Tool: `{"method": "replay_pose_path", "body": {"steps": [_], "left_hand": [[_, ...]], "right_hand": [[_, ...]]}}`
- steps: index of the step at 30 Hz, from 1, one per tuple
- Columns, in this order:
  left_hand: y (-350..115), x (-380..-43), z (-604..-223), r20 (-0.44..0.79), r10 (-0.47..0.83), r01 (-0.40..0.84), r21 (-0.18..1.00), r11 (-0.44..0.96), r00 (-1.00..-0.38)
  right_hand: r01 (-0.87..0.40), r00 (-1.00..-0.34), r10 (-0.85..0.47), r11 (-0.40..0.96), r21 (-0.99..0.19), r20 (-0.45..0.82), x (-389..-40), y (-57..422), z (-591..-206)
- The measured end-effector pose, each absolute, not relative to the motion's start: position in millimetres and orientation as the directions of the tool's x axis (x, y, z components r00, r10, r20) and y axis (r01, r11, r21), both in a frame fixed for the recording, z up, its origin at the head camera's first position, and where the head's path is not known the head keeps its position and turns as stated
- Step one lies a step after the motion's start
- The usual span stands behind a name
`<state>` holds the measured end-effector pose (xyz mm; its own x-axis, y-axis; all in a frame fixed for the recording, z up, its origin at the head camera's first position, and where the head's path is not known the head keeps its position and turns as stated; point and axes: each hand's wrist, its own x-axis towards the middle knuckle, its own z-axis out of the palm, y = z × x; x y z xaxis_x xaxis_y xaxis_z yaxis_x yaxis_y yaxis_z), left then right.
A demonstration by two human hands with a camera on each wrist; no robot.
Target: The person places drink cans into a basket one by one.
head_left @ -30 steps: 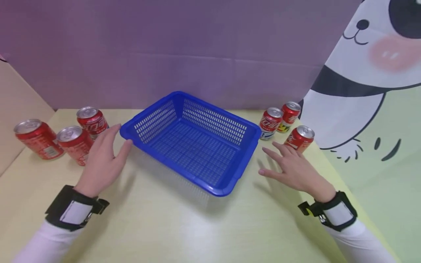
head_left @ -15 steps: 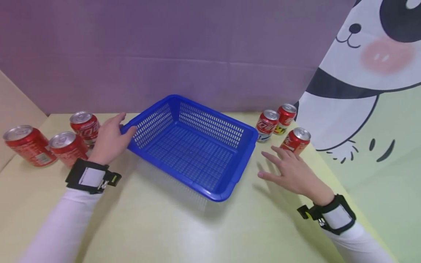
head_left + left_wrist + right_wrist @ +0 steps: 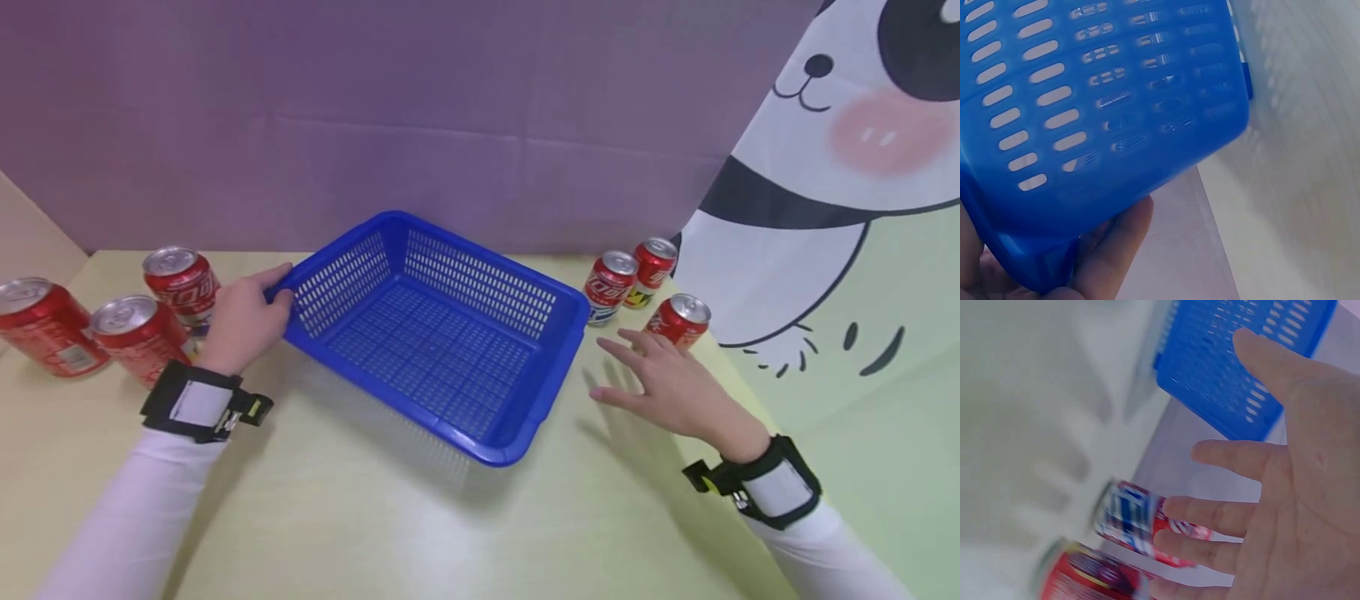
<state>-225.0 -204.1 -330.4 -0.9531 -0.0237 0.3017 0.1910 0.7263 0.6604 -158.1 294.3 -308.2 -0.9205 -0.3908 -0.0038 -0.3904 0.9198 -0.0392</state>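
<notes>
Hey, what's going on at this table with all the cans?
A person's left-hand grip holds a blue rectangular plastic basket by its left corner. Their right-hand grip is spread open, holding nothing, near three red cylindrical metal cans. Three more red cans stand left of the basket, on the same pale yellow tabletop.

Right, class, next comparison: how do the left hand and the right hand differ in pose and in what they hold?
The left hand grips the basket by its rim; the right hand holds nothing.
The left hand's fingers curl round the rim; the right hand's are spread apart.
The left hand is at the basket's left corner; the right hand is off its right side, near a can.
Both are bare.
</notes>
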Motion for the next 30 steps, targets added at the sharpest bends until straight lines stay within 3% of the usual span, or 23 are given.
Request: {"method": "replay_pose_path", "body": {"steps": [7, 13, 22, 30], "left_hand": [[-212, -219, -326, 0.255, -0.042, 0.145, 0.672, 0.726, -0.966], [-215, -215, -329, 0.233, -0.049, 0.127, 0.681, 0.722, -0.971], [-206, -222, -329, 0.233, -0.03, 0.142, 0.683, 0.717, -0.972], [-201, -223, -330, 0.242, -0.026, 0.152, 0.685, 0.712, -0.97]], "right_hand": [[-0.4, -0.916, -0.4, 0.916, -0.029, -0.003, -195, 296, -255], [-0.323, -0.938, -0.326, 0.945, -0.044, -0.122, -230, 310, -225], [-0.204, -0.935, -0.235, 0.969, -0.137, -0.267, -247, 348, -235], [-0.199, -0.941, -0.229, 0.97, -0.141, -0.248, -253, 363, -259]]}}
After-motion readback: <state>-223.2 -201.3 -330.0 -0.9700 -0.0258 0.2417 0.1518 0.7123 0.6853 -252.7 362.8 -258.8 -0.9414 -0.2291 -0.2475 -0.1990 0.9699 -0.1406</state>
